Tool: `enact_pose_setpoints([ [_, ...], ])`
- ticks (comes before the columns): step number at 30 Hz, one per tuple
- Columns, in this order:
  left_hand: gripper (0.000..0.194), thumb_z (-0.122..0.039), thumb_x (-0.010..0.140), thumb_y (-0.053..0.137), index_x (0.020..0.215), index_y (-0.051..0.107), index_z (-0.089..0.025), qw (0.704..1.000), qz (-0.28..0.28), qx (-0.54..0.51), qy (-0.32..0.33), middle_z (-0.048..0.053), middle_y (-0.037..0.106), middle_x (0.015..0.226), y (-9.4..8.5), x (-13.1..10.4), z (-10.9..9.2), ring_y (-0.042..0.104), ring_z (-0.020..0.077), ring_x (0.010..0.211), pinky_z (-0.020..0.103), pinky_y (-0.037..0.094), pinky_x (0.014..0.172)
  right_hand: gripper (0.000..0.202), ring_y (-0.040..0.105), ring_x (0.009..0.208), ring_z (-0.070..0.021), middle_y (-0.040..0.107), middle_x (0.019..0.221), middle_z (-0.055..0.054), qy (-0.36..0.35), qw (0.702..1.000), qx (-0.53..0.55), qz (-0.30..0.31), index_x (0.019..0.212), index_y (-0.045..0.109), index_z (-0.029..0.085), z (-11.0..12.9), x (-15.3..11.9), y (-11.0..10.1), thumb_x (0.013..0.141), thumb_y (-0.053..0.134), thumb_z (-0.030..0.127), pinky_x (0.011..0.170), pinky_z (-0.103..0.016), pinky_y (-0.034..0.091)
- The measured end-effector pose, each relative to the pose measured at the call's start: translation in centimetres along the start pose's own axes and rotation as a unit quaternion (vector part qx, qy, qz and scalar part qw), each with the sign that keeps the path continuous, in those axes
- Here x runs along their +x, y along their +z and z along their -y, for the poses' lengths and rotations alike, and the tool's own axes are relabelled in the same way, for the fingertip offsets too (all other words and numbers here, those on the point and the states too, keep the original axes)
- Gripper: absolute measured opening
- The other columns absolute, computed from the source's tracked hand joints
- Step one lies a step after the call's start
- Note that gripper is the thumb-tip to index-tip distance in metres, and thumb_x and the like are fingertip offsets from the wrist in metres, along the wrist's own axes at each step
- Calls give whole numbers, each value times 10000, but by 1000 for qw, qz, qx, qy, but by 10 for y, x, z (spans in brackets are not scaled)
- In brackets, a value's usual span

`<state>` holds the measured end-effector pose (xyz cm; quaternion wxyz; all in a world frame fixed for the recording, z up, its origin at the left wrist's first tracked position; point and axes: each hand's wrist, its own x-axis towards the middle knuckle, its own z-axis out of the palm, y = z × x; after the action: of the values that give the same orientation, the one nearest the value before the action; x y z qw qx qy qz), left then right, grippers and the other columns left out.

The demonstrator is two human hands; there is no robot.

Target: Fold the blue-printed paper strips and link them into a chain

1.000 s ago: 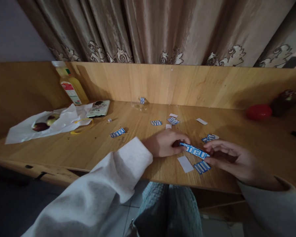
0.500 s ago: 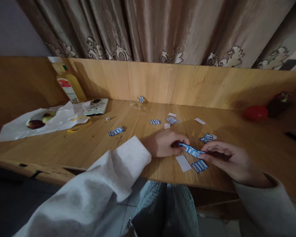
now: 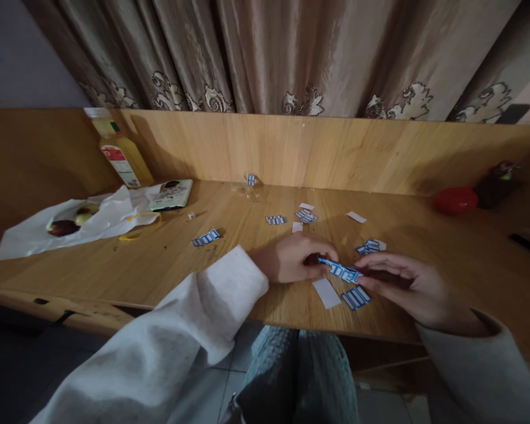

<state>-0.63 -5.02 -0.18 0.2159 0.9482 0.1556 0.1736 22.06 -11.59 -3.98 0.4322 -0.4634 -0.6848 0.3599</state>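
Note:
A blue-and-white printed paper piece [image 3: 342,271] is held a little above the table by both hands. My left hand [image 3: 291,257] pinches its left end between thumb and fingers. At the other end, my right hand [image 3: 401,282] grips it with thumb and fingertips. Just below the held piece lie a plain white paper rectangle [image 3: 327,293] and a blue-striped paper piece [image 3: 356,298]. Another blue-and-white cluster [image 3: 371,247] rests behind my right hand, partly over a white slip.
More blue-striped pieces [image 3: 275,219] and white slips [image 3: 356,217] are scattered behind my hands. At left stand a bottle [image 3: 122,156], a white plastic bag [image 3: 30,235] with fruit on it, and a small box [image 3: 172,194]. A red object [image 3: 456,201] sits at right. A wooden panel [image 3: 344,153] closes the back.
The view has shifted very slightly. Both hands keep hold of the same paper piece, which is tilted a little differently; the other things have stayed in place.

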Motion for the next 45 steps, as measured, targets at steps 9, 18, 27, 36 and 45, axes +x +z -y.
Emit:
enact_pose_setpoints([
  [9,200,-102,791,513,965,597,-155,1000,2,-5,4,47,637,922,2,1,0,565,121,816,238,416,732,146,667,836,-186,707,910,-27,-21,997,-70,15,843,687,243,3,3,1,767,633,354,765,-312,568],
  [18,193,-92,769,522,939,591,-150,1000,-5,10,-13,35,625,891,4,2,-2,557,112,765,222,404,686,180,666,783,-184,707,849,-42,-18,998,-57,-14,823,663,212,9,4,8,751,639,376,729,-315,568],
  [27,179,-116,766,515,917,605,-147,999,-29,39,-22,29,616,842,5,4,-3,554,109,740,223,412,679,156,664,813,-182,699,865,-37,-25,999,-46,-5,863,636,219,9,5,11,764,624,339,750,-310,560],
  [36,184,-138,757,524,922,605,-149,997,-37,58,-34,23,612,826,4,2,-1,546,114,747,228,411,694,243,661,902,-182,706,975,-32,6,1000,-2,2,936,660,238,12,4,12,720,679,349,840,-316,542],
  [45,198,-97,766,500,935,588,-147,998,-21,59,-8,39,595,896,6,6,-4,548,128,832,236,418,766,195,670,832,-168,711,898,-44,-19,999,-33,-15,880,657,199,8,8,13,740,663,334,813,-310,553],
])
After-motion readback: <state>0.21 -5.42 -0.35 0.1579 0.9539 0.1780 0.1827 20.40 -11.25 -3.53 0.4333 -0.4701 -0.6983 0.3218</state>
